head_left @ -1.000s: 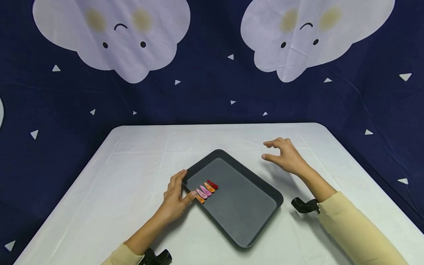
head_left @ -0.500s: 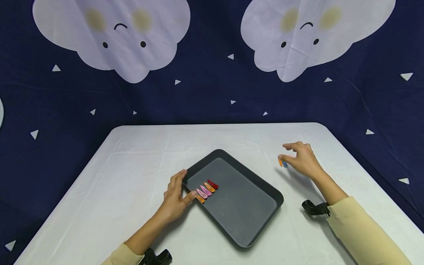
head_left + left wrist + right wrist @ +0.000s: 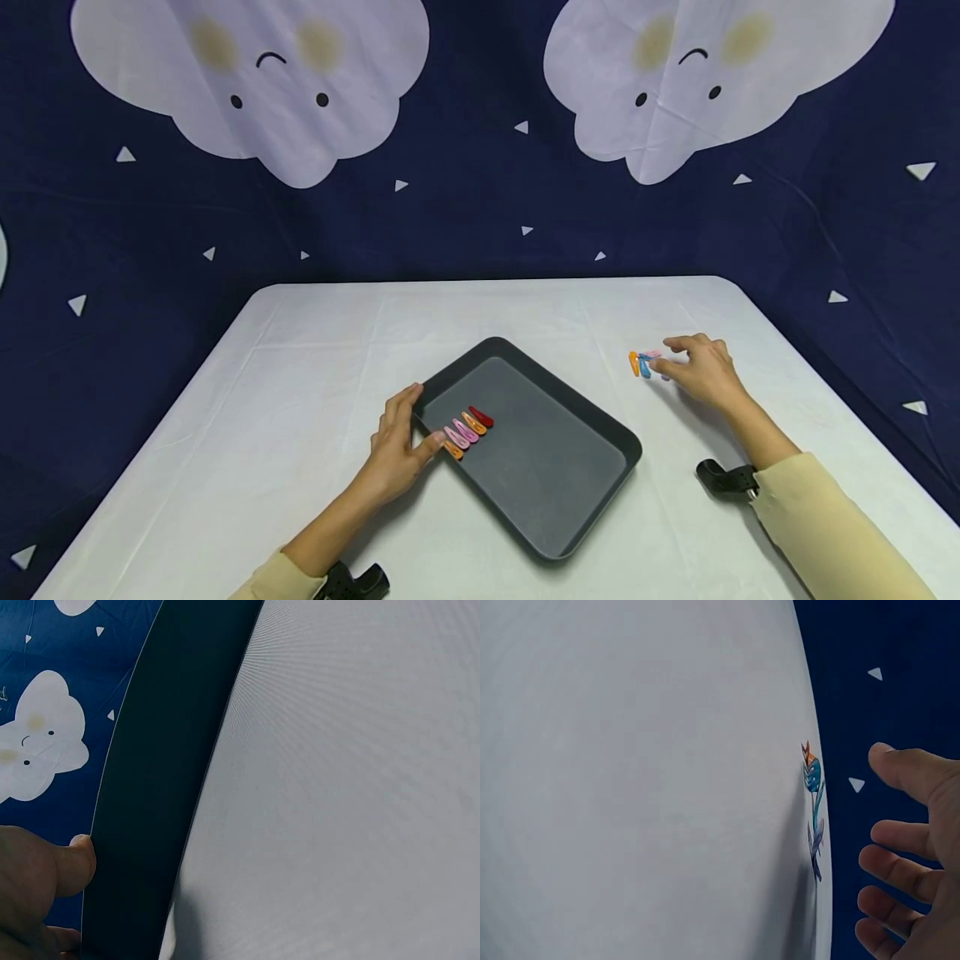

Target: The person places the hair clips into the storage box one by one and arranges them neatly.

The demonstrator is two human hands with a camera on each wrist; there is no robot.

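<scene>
left fingers (image 3: 402,402) on tray (image 3: 540,467), right fingers (image 3: 681,343) near hair clips (image 3: 645,368)

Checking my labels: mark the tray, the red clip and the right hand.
tray (image 3: 534,450): head view, bare floor of the tray
red clip (image 3: 482,418): head view, middle of the clip
right hand (image 3: 703,372): head view, middle of the hand

The tray (image 3: 555,458) sits askew near the middle of the desk (image 3: 330,367), with the backdrop (image 3: 465,225) behind, and inside its left corner a row of hair clips (image 3: 466,432) runs obliquely inward from the rim. The left hand (image 3: 395,450) lies at that corner, just left of the row. Right of the tray, a second group of clips (image 3: 645,367) lies on the desk, just left of the right hand (image 3: 702,370).
</scene>
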